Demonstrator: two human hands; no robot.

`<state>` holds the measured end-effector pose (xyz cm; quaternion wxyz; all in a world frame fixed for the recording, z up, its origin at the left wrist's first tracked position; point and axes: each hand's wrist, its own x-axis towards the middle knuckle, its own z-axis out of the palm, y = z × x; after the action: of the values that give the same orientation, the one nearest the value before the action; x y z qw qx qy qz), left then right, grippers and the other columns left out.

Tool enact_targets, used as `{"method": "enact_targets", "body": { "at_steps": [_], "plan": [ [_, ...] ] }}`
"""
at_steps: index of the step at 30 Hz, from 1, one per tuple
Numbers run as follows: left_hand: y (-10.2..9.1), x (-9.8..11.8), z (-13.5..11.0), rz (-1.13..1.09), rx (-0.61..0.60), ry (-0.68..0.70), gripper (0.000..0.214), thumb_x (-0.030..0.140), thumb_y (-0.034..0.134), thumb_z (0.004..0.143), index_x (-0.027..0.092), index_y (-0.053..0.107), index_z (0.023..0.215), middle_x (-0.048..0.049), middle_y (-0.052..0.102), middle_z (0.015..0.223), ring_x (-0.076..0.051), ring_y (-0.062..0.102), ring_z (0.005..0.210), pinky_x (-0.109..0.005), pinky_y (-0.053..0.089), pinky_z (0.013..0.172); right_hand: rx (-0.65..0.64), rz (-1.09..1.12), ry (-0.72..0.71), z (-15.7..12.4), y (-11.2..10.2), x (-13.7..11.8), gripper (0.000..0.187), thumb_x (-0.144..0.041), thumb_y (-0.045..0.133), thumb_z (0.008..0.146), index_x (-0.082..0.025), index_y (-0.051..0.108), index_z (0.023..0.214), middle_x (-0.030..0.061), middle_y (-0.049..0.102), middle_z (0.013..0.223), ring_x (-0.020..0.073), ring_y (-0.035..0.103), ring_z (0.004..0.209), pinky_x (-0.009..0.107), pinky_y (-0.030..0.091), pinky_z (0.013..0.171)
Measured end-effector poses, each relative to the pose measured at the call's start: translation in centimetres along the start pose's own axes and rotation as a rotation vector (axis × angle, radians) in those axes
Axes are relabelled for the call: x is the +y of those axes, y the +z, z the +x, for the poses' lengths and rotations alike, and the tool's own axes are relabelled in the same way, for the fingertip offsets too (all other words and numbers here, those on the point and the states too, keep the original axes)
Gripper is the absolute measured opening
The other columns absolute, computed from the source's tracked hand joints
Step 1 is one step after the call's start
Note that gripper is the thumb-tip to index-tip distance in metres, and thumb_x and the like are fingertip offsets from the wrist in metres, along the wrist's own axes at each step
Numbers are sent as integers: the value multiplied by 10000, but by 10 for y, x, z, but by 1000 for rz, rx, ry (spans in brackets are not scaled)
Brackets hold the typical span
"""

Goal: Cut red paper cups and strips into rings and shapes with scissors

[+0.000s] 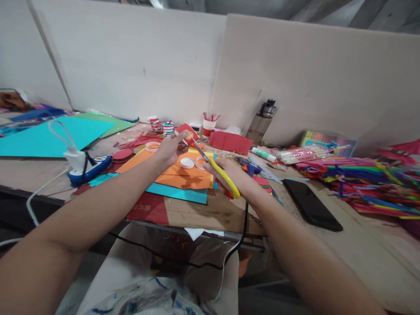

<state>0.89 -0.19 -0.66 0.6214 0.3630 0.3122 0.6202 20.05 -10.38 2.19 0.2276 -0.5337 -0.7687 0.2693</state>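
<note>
Between the fingers of my left hand (171,151) is a red paper piece (187,131) with a gold print, raised over the table. My right hand (226,168) grips yellow-handled scissors (226,176), their blades pointing up and left at the paper's edge. Whether the blades are cutting into it I cannot tell. Beneath both hands lie orange paper sheets (177,180) over a turquoise sheet (183,192). A white round lid or ring (187,163) rests on the orange paper, with another ring (200,163) beside it, partly behind my right hand.
Left stand a blue power strip (90,170), red discs (122,155) and a large turquoise sheet (42,135). Behind are a cup of strips (209,127), folded red paper (229,142) and a bottle (261,122). Right lie a glue stick (263,154), a phone (311,203) and pipe cleaners (364,179).
</note>
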Motion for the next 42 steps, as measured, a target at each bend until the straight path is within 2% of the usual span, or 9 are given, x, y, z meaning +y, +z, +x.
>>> {"method": "enact_targets", "body": {
  "at_steps": [11,19,23,29,33,42],
  "plan": [
    [3,0,-2,9,27,-11,283,245,825,669,162,570,756,30,637,628,-82,604,524,-210,482,530,-23,40,99,1,2,1,520,-687,541,831,-172,548,761,-6,563,573,92,508,430,190,362,379],
    [4,0,-4,6,18,-4,265,225,808,683,163,562,760,31,644,628,-86,617,534,-208,488,548,-16,35,135,2,2,-1,516,-681,548,824,-182,521,695,-3,549,547,102,506,422,198,361,376],
    [3,1,-4,-2,13,-4,258,223,804,693,161,567,773,24,656,647,-84,622,542,-205,491,552,1,22,72,2,2,-1,494,-646,554,834,-180,506,676,-7,544,550,99,502,449,196,345,409],
    [3,2,-2,2,16,3,268,226,811,684,158,569,779,28,662,652,-82,622,536,-198,492,541,21,17,-45,3,2,5,452,-607,546,852,-178,513,714,-2,578,626,108,533,526,208,388,499],
    [3,2,-2,-1,14,7,283,232,820,678,157,569,786,30,658,644,-79,618,533,-192,484,536,24,12,-63,3,3,7,446,-602,526,865,-173,533,743,8,592,633,132,565,575,224,406,537],
    [2,2,0,-10,19,17,310,287,835,664,154,574,766,32,640,621,-86,618,542,-199,484,547,22,24,-100,3,4,7,439,-592,507,885,-179,534,742,-15,530,563,135,543,578,239,416,562]
  ]
}}
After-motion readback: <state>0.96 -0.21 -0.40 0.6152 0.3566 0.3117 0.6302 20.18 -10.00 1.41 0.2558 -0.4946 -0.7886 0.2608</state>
